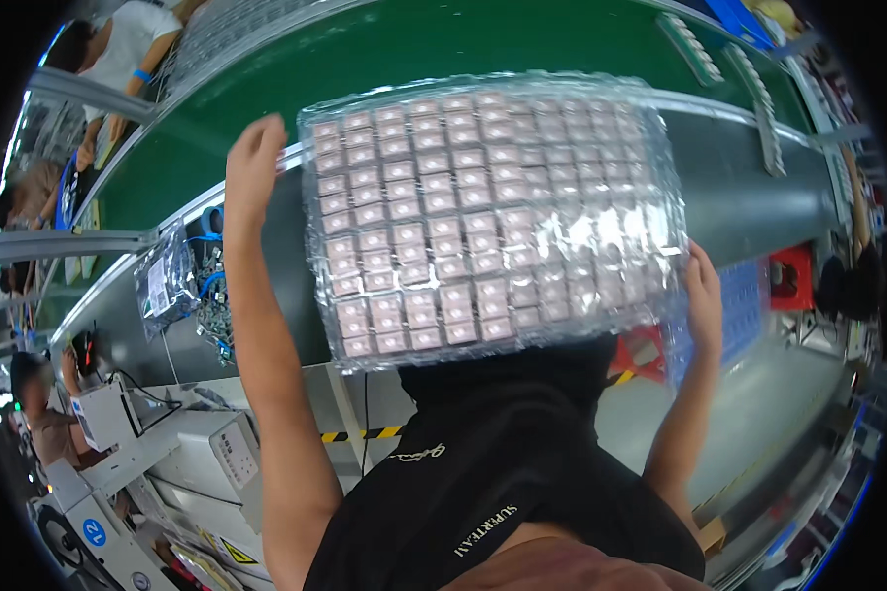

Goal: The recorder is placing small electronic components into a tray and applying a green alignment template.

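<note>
A large clear plastic blister tray (pixel 512 231) lies across the middle, its pockets filled with rows of small pale-pink square parts on the left side and under glare on the right. Its near edge overlaps my dark shirt. At its right edge, my right hand (pixel 702 295) grips the rim, the fingers partly hidden by the plastic. Just off the far left corner is my left hand (pixel 256 163), its fingers curled; a narrow gap shows between hand and tray, and whatever the fingers may hold is hidden.
Beyond the tray runs a green conveyor belt (pixel 404 44) with a metal rail. Long strips of parts (pixel 695 49) lie on it at far right. A cable bundle (pixel 212 295) and a bagged packet (pixel 163 281) rest on the dark bench at left. A red crate (pixel 790 279) stands right; co-workers sit far left.
</note>
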The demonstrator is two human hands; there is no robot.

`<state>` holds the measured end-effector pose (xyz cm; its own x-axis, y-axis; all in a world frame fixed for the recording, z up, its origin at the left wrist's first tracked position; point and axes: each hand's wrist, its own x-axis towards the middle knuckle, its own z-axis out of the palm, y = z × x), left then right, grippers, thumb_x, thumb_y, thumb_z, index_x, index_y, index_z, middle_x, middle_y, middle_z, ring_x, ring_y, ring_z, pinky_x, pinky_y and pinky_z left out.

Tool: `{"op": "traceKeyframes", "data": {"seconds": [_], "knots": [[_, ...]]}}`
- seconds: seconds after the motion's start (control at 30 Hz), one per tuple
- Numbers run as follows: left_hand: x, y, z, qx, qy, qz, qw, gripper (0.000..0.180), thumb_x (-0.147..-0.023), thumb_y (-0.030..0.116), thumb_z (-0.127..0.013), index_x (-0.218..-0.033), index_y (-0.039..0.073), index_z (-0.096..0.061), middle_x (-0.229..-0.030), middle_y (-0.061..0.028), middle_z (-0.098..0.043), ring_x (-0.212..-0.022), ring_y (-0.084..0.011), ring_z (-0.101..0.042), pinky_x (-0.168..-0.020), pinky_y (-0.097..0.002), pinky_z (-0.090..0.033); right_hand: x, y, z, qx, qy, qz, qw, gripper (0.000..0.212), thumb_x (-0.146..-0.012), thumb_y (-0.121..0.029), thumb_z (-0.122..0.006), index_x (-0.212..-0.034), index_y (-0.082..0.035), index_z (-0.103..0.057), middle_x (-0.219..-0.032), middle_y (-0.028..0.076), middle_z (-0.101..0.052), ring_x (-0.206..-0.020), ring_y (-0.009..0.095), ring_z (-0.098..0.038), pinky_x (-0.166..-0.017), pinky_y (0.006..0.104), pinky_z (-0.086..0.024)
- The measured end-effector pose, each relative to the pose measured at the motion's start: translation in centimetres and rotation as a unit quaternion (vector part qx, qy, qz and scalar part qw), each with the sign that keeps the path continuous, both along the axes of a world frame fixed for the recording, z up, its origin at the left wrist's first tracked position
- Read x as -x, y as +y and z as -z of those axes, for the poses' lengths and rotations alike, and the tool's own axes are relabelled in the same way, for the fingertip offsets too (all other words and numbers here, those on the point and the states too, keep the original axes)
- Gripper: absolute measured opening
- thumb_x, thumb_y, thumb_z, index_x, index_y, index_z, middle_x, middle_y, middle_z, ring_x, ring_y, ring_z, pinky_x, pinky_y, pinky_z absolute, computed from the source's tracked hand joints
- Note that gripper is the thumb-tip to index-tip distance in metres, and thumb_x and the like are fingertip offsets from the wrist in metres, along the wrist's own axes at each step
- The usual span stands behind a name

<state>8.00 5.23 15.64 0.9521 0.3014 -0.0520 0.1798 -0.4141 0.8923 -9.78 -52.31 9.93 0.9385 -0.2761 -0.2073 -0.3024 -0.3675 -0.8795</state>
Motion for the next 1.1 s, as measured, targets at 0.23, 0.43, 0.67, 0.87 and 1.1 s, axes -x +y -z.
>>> {"op": "traceKeyframes", "data": {"seconds": [0.23, 0.43, 0.67, 0.87, 1.1], "knots": [[10.7, -3.3, 5.6, -0.049, -0.002, 0.009, 0.999, 0.054, -0.100, 0.033, -0.058, -0.135, -0.008, -0.055, -0.118, -0.0169, -0.067, -0.105, -0.0193, -0.061, -0.094, -0.0303, -0.046, 0.6, 0.2, 2.2, -0.107, -0.041, 0.006, 0.993, 0.046, -0.099, -0.021, -0.060, -0.137, 0.003, -0.055, -0.113, 0.009, -0.067, -0.099, 0.014, -0.060, -0.089, 0.0281, -0.047], [8.8, -3.0, 5.9, 0.033, 0.009, 0.071, 0.997, 0.054, -0.100, 0.026, -0.055, -0.138, -0.012, -0.050, -0.126, -0.0172, -0.063, -0.114, -0.0204, -0.059, -0.099, -0.0303, -0.044, 3.6, 2.9, 2.3, -0.193, -0.066, 0.046, 0.978, 0.043, -0.097, -0.013, -0.060, -0.135, 0.006, -0.053, -0.112, 0.009, -0.067, -0.098, 0.014, -0.061, -0.089, 0.0289, -0.048], [1.0, -0.6, 12.0, -0.006, -0.049, 0.186, 0.981, 0.049, -0.099, 0.029, -0.049, -0.132, -0.007, -0.057, -0.130, -0.0232, -0.063, -0.122, -0.0315, -0.058, -0.105, -0.0381, -0.042, 9.8, 7.8, 6.4, -0.276, -0.143, 0.209, 0.927, 0.044, -0.097, -0.013, -0.061, -0.137, 0.003, -0.052, -0.124, 0.011, -0.063, -0.115, 0.018, -0.058, -0.099, 0.0310, -0.046], [2.3, -4.4, 13.5, -0.075, -0.083, 0.145, 0.983, 0.045, -0.095, 0.031, -0.051, -0.118, -0.006, -0.062, -0.107, -0.0288, -0.068, -0.105, -0.0436, -0.065, -0.090, -0.0449, -0.049, 7.6, 2.2, 10.4, -0.205, -0.130, 0.199, 0.950, 0.050, -0.095, -0.019, -0.064, -0.137, 0.006, -0.053, -0.127, 0.010, -0.062, -0.116, 0.019, -0.057, -0.102, 0.0332, -0.043], [4.7, -4.0, 13.9, -0.010, -0.082, 0.124, 0.989, 0.051, -0.089, 0.034, -0.058, -0.121, -0.006, -0.062, -0.101, -0.0248, -0.071, -0.096, -0.0376, -0.069, -0.086, -0.0439, -0.051, 2.0, -1.4, 11.0, -0.095, -0.083, 0.067, 0.990, 0.041, -0.097, -0.019, -0.061, -0.131, 0.003, -0.061, -0.118, 0.002, -0.065, -0.109, 0.013, -0.057, -0.098, 0.0281, -0.041]]}}
